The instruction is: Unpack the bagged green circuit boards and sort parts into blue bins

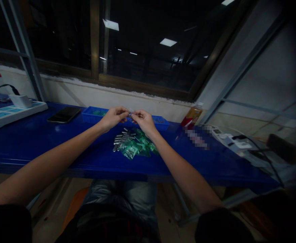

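My left hand and my right hand meet above the table, fingertips pinched close together. Between them is a small clear plastic bag, gripped from both sides; what it contains is too small to make out. Below the hands lies a pile of small green plastic bags with little pieces inside. Several short silver metal pieces lie loose at the pile's left side. Just behind my hands stands a blue tray, with green items in its left part and my hands hiding its middle.
The blue table runs along a wall below a dark window. On the left are a black phone and a white power strip with a plug. A bottle stands at the right, near cables and clutter.
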A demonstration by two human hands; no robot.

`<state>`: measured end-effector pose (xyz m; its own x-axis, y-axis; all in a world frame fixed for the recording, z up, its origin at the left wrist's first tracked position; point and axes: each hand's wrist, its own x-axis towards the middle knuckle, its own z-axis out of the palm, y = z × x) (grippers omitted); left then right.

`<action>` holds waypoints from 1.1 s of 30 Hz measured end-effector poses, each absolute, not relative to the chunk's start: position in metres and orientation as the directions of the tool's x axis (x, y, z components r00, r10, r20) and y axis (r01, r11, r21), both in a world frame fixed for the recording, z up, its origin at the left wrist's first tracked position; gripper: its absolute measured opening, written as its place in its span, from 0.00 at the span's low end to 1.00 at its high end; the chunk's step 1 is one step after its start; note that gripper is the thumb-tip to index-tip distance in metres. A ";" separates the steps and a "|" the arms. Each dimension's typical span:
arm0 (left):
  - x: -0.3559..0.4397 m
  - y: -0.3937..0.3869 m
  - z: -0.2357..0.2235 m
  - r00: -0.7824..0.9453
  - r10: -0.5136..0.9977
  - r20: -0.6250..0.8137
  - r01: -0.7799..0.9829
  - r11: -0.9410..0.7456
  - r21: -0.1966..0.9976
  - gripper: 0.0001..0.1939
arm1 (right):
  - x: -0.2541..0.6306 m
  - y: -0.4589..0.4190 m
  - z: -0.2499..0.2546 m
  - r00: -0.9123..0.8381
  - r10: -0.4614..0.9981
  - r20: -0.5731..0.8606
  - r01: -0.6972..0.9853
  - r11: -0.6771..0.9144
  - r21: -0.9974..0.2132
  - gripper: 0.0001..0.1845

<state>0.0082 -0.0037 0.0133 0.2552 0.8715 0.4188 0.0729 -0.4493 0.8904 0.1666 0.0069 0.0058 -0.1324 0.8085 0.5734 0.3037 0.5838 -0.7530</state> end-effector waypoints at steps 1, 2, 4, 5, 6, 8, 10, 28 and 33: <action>0.008 -0.002 0.012 0.278 0.871 0.405 0.147 -0.456 0.878 0.08 | 0.170 0.006 0.010 -0.157 0.798 0.582 0.320 0.598 -0.734 0.09; 0.007 0.000 0.010 0.298 0.869 0.394 0.249 -0.469 0.847 0.10 | 0.175 0.007 0.015 -0.147 0.776 0.613 0.358 0.620 -0.698 0.08; 0.004 0.005 0.006 0.347 0.847 0.403 0.483 -0.530 0.697 0.13 | 0.189 0.010 0.024 -0.049 0.715 0.697 0.492 0.625 -0.606 0.07; 0.002 0.007 0.003 0.386 0.825 0.413 0.583 -0.565 0.584 0.13 | 0.198 0.014 0.027 0.022 0.684 0.729 0.567 0.592 -0.572 0.07; 0.001 0.009 0.001 0.434 0.801 0.412 0.655 -0.595 0.466 0.13 | 0.209 0.019 0.029 0.100 0.656 0.748 0.629 0.540 -0.558 0.08; -0.002 0.011 -0.004 0.527 0.772 0.355 0.723 -0.627 0.290 0.12 | 0.234 0.032 0.027 0.229 0.638 0.735 0.720 0.397 -0.569 0.11; -0.003 0.011 -0.007 0.568 0.781 0.260 0.751 -0.621 0.223 0.12 | 0.256 0.044 0.021 0.283 0.696 0.659 0.782 0.230 -0.579 0.13; -0.001 0.015 -0.023 0.559 0.810 0.175 0.724 -0.580 0.374 0.12 | 0.205 0.010 -0.009 -0.103 0.649 0.754 0.790 0.513 -0.335 0.10; -0.001 0.012 -0.024 0.496 0.858 0.134 0.731 -0.496 0.470 0.14 | 0.193 0.001 -0.017 -0.188 0.699 0.690 0.729 0.570 -0.379 0.09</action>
<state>-0.0015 0.0118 -0.0239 0.4960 0.8579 0.1339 0.7305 -0.4957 0.4697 0.1930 0.0014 -0.0169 -0.1875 0.6993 0.6898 0.7294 0.5695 -0.3791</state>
